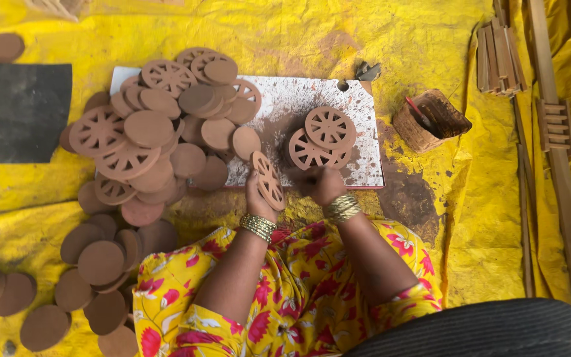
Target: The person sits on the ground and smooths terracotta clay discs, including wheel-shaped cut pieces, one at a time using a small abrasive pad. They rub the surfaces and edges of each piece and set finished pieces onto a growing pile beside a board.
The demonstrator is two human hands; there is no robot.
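My left hand point(257, 197) holds a brown spoked wheel disc point(269, 180) upright by its lower edge, just in front of a white speckled board point(358, 125). My right hand point(323, 184) is closed at the board's near edge, just below two spoked wheel discs point(322, 137) stacked on the board; I cannot tell whether it holds anything. Both wrists wear gold bangles. My lap is covered by yellow cloth with red flowers.
A big heap of plain and spoked brown discs point(156, 125) covers the board's left side. More plain discs point(97, 264) lie on the yellow sheet at lower left. A small brown pot with a red-handled tool point(431, 119) stands right of the board. Wooden slats point(550, 132) lie far right.
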